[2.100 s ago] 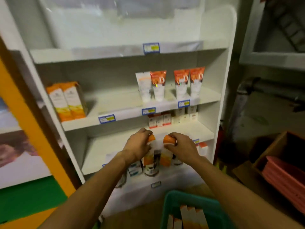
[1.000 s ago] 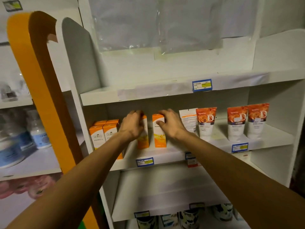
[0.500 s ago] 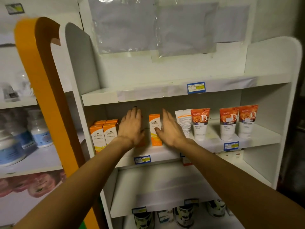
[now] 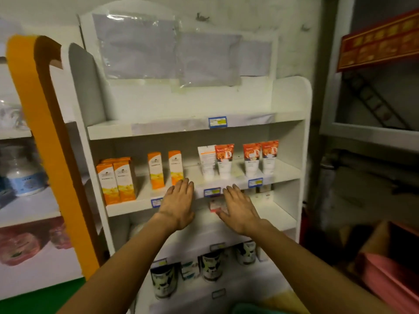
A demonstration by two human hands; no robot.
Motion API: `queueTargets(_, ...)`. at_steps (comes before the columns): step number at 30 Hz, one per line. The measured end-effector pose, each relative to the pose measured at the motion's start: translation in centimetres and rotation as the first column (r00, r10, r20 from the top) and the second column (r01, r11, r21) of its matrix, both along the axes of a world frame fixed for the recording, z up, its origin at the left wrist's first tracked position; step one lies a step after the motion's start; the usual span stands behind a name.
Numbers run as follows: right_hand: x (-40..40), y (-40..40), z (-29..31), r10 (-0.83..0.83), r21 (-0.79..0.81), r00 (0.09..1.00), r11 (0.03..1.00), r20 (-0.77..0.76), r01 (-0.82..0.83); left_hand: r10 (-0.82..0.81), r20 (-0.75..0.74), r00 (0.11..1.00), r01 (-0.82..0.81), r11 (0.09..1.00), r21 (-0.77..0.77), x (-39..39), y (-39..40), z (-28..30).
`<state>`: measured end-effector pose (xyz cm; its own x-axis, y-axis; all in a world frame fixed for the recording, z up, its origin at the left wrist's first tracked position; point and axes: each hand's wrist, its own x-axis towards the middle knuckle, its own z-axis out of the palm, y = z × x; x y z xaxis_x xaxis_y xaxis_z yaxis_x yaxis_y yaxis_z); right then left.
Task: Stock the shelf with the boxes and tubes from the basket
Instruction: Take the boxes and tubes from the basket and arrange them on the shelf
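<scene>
- Where the white shelf unit [image 4: 292,103] stands against a pale wall, its middle shelf [image 4: 283,171] carries the stock: two orange boxes [image 4: 156,169] stand upright and apart near the centre of that shelf, a cluster of like boxes [image 4: 116,180] to their left, four tubes [image 4: 251,163] to their right.
- The left hand [image 4: 178,206] and right hand [image 4: 238,211] hover just below the middle shelf's front edge, fingers [image 4: 189,189] straight and spread, holding nothing, clear of the boxes.
- An orange panel [image 4: 43,137] stands left of the shelf unit; a red sign [image 4: 378,39] hangs to its right.
- Below the middle shelf, small cartons [image 4: 215,205] are partly hidden behind the right hand; the tins [image 4: 163,283] lower down are blurred.
- Only a green rim of the basket [image 4: 254,310] shows at the bottom edge; its contents are out of view.
</scene>
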<state>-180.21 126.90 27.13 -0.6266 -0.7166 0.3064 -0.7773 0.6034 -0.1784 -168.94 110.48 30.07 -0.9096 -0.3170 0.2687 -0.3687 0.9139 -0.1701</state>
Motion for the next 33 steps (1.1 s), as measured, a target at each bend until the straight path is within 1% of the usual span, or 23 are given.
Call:
queueTargets(3, 0.4, 3.4, -1.6, -0.070, 0.079, 0.998, 0.994, 0.006, 0.070, -0.050, 0.067, 0.996, 0.050, 0.999, 0.002, -0.3, 2.9, -1.4)
queueTargets(6, 1.0, 6.1, -3.0, -0.133, 0.155, 0.989, 0.980, 0.059, 0.122, -0.104, 0.098, 0.990, 0.101, 0.994, 0.036, -0.6, 5.6, -3.1)
queueTargets(11, 1.3, 8.8, -5.4, -0.186, 0.248, 0.971, 0.958, 0.147, 0.146, -0.183, 0.144, 0.973, 0.168, 0.980, 0.112, -1.1, 8.5, -6.6)
queueTargets(14, 0.6, 9.6, -8.3, -0.189, 0.255, 0.964, 0.957, 0.186, 0.139, -0.198, 0.181, 0.963, 0.164, 0.969, 0.186, -1.8, 9.5, -9.1)
queueTargets(17, -0.3, 10.8, -12.6, -0.190, 0.252, 0.945, 0.960, 0.266, 0.123, -0.198, 0.222, 0.955, 0.134, 0.952, 0.274, -3.0, 10.1, -12.8)
queueTargets(19, -1.0, 11.9, -16.3, -0.220, 0.304, 0.924, 0.945, 0.314, 0.122, -0.204, 0.259, 0.944, 0.120, 0.944, 0.307, -3.8, 10.5, -15.9)
queueTargets(21, -1.9, 13.0, -20.1, -0.272, 0.345, 0.890, 0.928, 0.367, 0.141, -0.219, 0.312, 0.924, 0.113, 0.939, 0.324, -4.8, 10.9, -19.1)
queueTargets(25, -4.3, 14.8, -27.6, -0.378, 0.350, 0.808, 0.908, 0.451, 0.230, -0.232, 0.394, 0.890, 0.086, 0.932, 0.353, -7.8, 11.8, -25.4)
queueTargets(27, -5.5, 15.6, -31.3, -0.406, 0.356, 0.774, 0.901, 0.485, 0.249, -0.259, 0.444, 0.857, 0.081, 0.921, 0.381, -9.7, 12.4, -28.7)
queueTargets(28, -6.1, 16.0, -33.3, -0.420, 0.359, 0.744, 0.897, 0.520, 0.256, -0.278, 0.467, 0.839, 0.078, 0.912, 0.402, -10.6, 12.7, -30.3)
queueTargets(30, -7.2, 16.6, -36.9, -0.449, 0.363, 0.653, 0.891, 0.610, 0.273, -0.304, 0.513, 0.803, 0.047, 0.890, 0.454, -12.2, 13.3, -33.9)
queueTargets(33, -9.2, 17.1, -41.9, -0.463, 0.410, 0.575, 0.883, 0.675, 0.229, -0.340, 0.575, 0.744, 0.029, 0.876, 0.481, -14.3, 14.1, -39.2)
